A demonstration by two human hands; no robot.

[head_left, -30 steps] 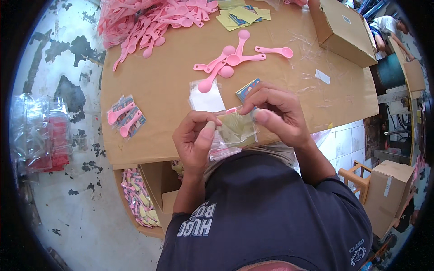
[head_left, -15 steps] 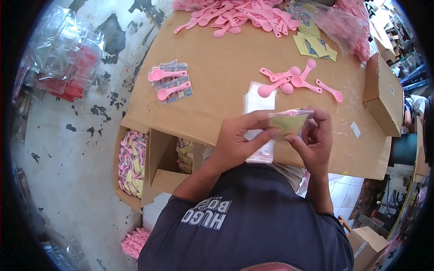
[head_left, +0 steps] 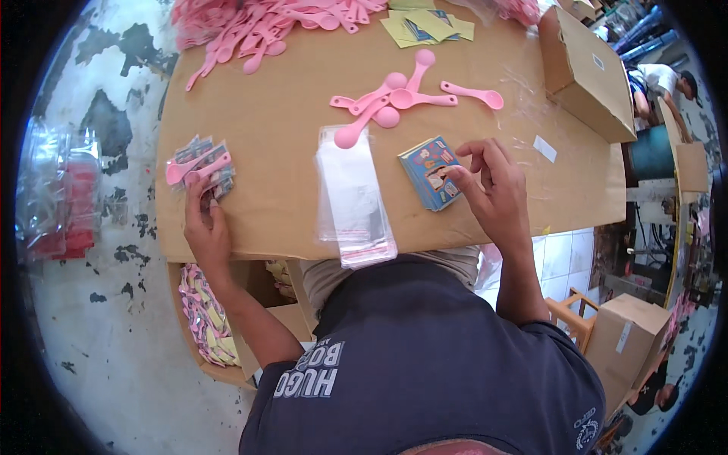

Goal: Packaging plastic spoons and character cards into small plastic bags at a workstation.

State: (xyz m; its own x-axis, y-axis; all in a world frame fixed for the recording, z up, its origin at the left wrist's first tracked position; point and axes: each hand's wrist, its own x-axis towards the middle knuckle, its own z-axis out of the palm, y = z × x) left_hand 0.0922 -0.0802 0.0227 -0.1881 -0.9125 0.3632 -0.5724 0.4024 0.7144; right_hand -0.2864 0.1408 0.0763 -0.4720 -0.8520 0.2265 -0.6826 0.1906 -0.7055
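Observation:
My left hand [head_left: 206, 235] reaches to the left side of the table. Its fingertips touch a small pile of clear packets with printed cards [head_left: 221, 184], on which two pink measuring spoons [head_left: 212, 165] lie; thumb and fingers are apart. My right hand [head_left: 497, 186] hovers at the right edge of a stack of blue printed cards [head_left: 431, 173], fingers bent and apart, thumb tip by the top card. Between the hands lies a stack of clear plastic sleeves [head_left: 353, 197]. Several loose pink measuring spoons [head_left: 402, 98] lie beyond, one overlapping the sleeves' far end.
A large heap of pink spoons [head_left: 280, 23] covers the far left. Yellow-backed cards [head_left: 428, 26] lie at the far edge. At right stands a cardboard box [head_left: 584, 76]. Below the table's left edge, a carton holds packed spoons [head_left: 203, 315]. Another person [head_left: 667, 83] is far right.
My hands have parted from the middle, where they held a yellow-backed piece. The left went to the packets; the right is by a card stack now on the table. The view shifted rightward.

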